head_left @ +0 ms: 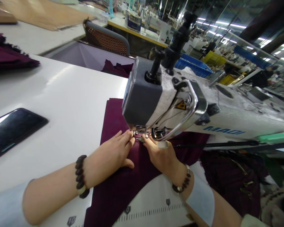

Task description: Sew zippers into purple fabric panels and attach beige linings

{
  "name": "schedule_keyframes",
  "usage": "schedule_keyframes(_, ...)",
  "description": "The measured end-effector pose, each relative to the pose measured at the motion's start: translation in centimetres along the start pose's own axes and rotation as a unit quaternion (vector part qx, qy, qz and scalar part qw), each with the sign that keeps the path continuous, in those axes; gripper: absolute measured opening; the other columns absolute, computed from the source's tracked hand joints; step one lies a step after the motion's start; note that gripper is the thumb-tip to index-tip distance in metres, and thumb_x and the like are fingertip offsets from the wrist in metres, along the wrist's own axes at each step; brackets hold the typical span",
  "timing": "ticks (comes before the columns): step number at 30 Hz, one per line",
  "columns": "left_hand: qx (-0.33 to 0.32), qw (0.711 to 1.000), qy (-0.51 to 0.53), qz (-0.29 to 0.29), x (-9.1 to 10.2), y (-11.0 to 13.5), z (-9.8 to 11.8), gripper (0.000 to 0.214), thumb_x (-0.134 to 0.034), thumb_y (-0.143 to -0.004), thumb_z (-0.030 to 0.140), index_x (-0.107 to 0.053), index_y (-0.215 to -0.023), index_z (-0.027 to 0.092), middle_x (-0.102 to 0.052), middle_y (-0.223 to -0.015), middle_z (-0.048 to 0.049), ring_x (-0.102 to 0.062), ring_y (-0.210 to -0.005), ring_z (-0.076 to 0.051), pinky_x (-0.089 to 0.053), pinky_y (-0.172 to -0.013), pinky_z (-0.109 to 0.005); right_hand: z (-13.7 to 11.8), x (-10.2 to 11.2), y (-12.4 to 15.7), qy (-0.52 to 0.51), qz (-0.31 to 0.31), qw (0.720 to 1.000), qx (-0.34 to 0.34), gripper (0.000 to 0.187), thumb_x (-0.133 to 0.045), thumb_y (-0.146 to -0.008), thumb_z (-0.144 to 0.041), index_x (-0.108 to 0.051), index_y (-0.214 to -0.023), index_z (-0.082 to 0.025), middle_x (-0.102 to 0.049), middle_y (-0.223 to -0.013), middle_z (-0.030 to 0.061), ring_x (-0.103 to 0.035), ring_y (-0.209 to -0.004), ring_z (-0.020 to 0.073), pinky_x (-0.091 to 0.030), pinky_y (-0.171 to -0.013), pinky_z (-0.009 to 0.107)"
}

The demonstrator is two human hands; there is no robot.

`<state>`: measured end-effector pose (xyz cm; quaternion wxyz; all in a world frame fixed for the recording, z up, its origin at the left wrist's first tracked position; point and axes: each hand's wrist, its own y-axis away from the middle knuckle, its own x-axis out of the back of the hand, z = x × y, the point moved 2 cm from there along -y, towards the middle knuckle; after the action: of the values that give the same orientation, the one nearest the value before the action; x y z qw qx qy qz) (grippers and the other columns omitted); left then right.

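A maroon fabric piece (137, 179) lies under the head of a sewing machine (144, 94). My left hand (113, 149) rests on the cloth with its fingers stretched out, their tips beside the needle area. Close to the presser foot, my right hand (162, 154) is closed around thread snips (140, 139). Their metal tips point left at the cloth, near my left fingertips; most of the tool is hidden in my hand. A black coiled cord (215, 145) runs from near my right hand toward the right. The machine head partly covers the needle and right fingertips.
A phone (19, 129) lies on the white table (61, 94) at left. Maroon cloth pieces (9, 53) are stacked behind it. Printed ruler marks (149, 213) line the front edge. Dark maroon garments (232, 179) lie at right. A chair (106, 37) stands beyond the table.
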<state>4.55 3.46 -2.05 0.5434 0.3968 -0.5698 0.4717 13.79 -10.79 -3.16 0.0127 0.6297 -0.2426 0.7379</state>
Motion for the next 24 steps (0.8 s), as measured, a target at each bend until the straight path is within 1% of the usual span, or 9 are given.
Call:
schedule_keyframes(4, 0.000, 1.000, 0.008, 0.008, -0.1, 0.0, 0.0, 0.072, -0.068, -0.065, 0.054, -0.055, -0.112, 0.000, -0.054, -0.120, -0.0250, -0.048, -0.117, -0.033, -0.041, -0.100, -0.044, 0.0, 0.2, -0.1, -0.005, 0.006, 1.000, 0.013, 0.027, -0.047, -0.088, -0.012, -0.061, -0.110, -0.016, -0.067, -0.094, 0.0056, -0.063, -0.079, 0.0146, -0.046, -0.065, 0.022)
schedule_keyframes(7, 0.006, 1.000, 0.012, 0.003, -0.2, 0.0, 0.0, 0.071, -0.067, -0.066, 0.054, -0.055, -0.113, 0.003, -0.053, -0.121, -0.0230, -0.048, -0.118, -0.032, -0.040, -0.101, -0.043, 0.0, 0.3, -0.1, -0.012, 0.006, 1.000, 0.023, 0.030, -0.044, -0.087, -0.009, -0.061, -0.110, -0.015, -0.067, -0.092, 0.0054, -0.063, -0.078, 0.0145, -0.046, -0.065, 0.022)
schedule_keyframes(12, 0.013, 1.000, 0.008, -0.001, -0.3, 0.1, -0.1, 0.069, -0.067, -0.065, 0.056, -0.055, -0.114, 0.009, -0.053, -0.124, -0.0199, -0.046, -0.120, -0.030, -0.038, -0.102, -0.041, 0.1, 0.2, -0.1, -0.016, 0.025, 0.999, 0.024, 0.030, -0.040, -0.090, -0.010, -0.062, -0.109, -0.015, -0.067, -0.090, 0.0052, -0.061, -0.075, 0.0125, -0.043, -0.065, 0.022)
schedule_keyframes(14, 0.012, 1.000, 0.010, 0.004, -0.4, 0.2, -0.1, 0.070, -0.068, -0.065, 0.055, -0.054, -0.114, 0.007, -0.051, -0.125, -0.0211, -0.045, -0.120, -0.031, -0.038, -0.102, -0.042, 0.3, 0.1, -0.1, -0.011, 0.011, 1.000, 0.012, 0.028, -0.041, -0.090, -0.011, -0.063, -0.107, -0.017, -0.067, -0.088, 0.0040, -0.061, -0.071, 0.0122, -0.041, -0.061, 0.023)
schedule_keyframes(15, 0.011, 1.000, 0.012, 0.006, -0.4, 0.2, -0.1, 0.069, -0.068, -0.065, 0.055, -0.055, -0.113, 0.007, -0.051, -0.125, -0.0217, -0.046, -0.120, -0.031, -0.038, -0.102, -0.042, 0.4, 0.0, -0.1, -0.007, -0.005, 1.000, -0.002, 0.026, -0.043, -0.089, -0.012, -0.064, -0.103, -0.017, -0.067, -0.085, 0.0035, -0.060, -0.068, 0.0124, -0.039, -0.058, 0.023)
schedule_keyframes(17, 0.008, 1.000, 0.019, 0.006, -0.3, 0.2, -0.1, 0.068, -0.068, -0.066, 0.054, -0.055, -0.112, 0.005, -0.052, -0.124, -0.0223, -0.046, -0.119, -0.031, -0.039, -0.101, -0.042, 0.7, 0.0, 0.0, -0.002, -0.042, 0.998, -0.046, 0.019, -0.048, -0.088, -0.015, -0.067, -0.089, -0.017, -0.066, -0.077, 0.0028, -0.058, -0.064, 0.0132, -0.036, -0.053, 0.025)
schedule_keyframes(19, 0.007, 1.000, 0.026, 0.001, -0.3, 0.2, -0.1, 0.067, -0.068, -0.067, 0.052, -0.054, -0.112, 0.004, -0.052, -0.123, -0.0230, -0.047, -0.119, -0.031, -0.040, -0.101, -0.041, 1.0, 0.1, 0.0, -0.006, -0.065, 0.994, -0.086, 0.014, -0.054, -0.085, -0.018, -0.066, -0.077, -0.016, -0.064, -0.071, 0.0027, -0.058, -0.062, 0.0140, -0.033, -0.051, 0.025)
schedule_keyframes(22, 0.011, 0.999, 0.034, -0.014, -0.1, 0.1, -0.1, 0.066, -0.067, -0.069, 0.051, -0.054, -0.111, 0.002, -0.052, -0.123, -0.0236, -0.047, -0.119, -0.031, -0.040, -0.101, -0.040, 1.0, 0.3, 0.0, -0.021, -0.058, 0.993, -0.105, 0.014, -0.058, -0.082, -0.018, -0.063, -0.069, -0.017, -0.063, -0.067, 0.0023, -0.058, -0.062, 0.0144, -0.033, -0.051, 0.025)
schedule_keyframes(24, 0.016, 0.999, 0.040, -0.017, 0.1, 0.1, -0.1, 0.066, -0.066, -0.070, 0.051, -0.052, -0.114, 0.004, -0.051, -0.124, -0.0218, -0.046, -0.120, -0.029, -0.039, -0.101, -0.039, 1.0, 0.3, 0.0, -0.025, -0.046, 0.993, -0.106, 0.016, -0.058, -0.081, -0.019, -0.061, -0.066, -0.017, -0.062, -0.066, 0.0024, -0.057, -0.061, 0.0144, -0.032, -0.051, 0.025)
